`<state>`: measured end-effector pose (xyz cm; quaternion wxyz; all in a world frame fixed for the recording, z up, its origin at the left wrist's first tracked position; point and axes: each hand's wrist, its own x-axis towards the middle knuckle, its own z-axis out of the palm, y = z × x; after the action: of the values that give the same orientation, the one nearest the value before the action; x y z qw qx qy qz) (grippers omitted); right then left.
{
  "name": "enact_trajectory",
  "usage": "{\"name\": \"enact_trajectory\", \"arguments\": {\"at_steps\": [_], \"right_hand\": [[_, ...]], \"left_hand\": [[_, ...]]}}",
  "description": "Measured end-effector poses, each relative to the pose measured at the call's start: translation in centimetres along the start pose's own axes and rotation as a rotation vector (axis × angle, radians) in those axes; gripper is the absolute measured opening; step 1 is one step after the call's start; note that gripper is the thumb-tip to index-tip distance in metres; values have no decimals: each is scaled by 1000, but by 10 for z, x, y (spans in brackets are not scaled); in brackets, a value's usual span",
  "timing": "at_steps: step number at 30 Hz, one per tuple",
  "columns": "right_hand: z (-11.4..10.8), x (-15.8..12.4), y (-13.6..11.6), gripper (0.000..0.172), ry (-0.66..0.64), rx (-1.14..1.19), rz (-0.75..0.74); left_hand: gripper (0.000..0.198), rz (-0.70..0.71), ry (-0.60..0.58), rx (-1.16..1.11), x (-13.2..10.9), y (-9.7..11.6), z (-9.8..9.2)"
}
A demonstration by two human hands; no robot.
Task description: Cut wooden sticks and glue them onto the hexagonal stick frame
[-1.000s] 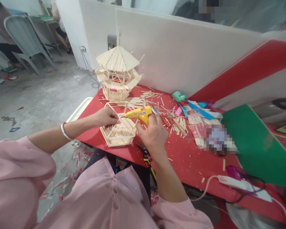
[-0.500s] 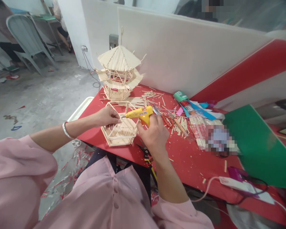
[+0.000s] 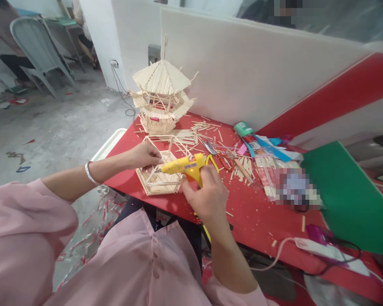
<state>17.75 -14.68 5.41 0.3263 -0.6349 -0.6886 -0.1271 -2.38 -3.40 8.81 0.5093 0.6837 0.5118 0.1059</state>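
My right hand (image 3: 207, 189) is wrapped round a yellow glue gun (image 3: 187, 166), whose nozzle points left. The nozzle tip is close by the fingers of my left hand (image 3: 146, 155). Those fingers are pinched on a thin wooden stick (image 3: 152, 174) at the left side of a six-sided stick frame (image 3: 162, 190). The frame lies at the near edge of the red table, with uprights and rails rising from its base. Part of it is hidden behind the gun and my hands.
A tiered stick pagoda (image 3: 162, 80) stands behind the frame. Loose sticks (image 3: 204, 126), scissors (image 3: 223, 161) and packaged sticks (image 3: 264, 176) lie to the right. A green board (image 3: 354, 199) and a white power strip (image 3: 332, 255) are farther right. A white partition (image 3: 242, 68) borders the table.
The glue gun in my right hand has moved down and left, bringing its nozzle lower beside my left fingers. My left hand stays nearly in place.
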Motion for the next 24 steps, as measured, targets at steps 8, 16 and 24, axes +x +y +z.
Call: {"name": "enact_trajectory", "arguments": {"at_steps": [8, 16, 24], "right_hand": [[-4, -26, -20, 12, 30, -16, -51], [2, -27, -21, 18, 3, -50, -50], [3, -28, -20, 17, -6, -63, -58]], "left_hand": [[15, -35, 6, -32, 1, 3, 0], [12, -31, 16, -33, 0, 4, 0], [11, -9, 1, -36, 1, 2, -1]]}}
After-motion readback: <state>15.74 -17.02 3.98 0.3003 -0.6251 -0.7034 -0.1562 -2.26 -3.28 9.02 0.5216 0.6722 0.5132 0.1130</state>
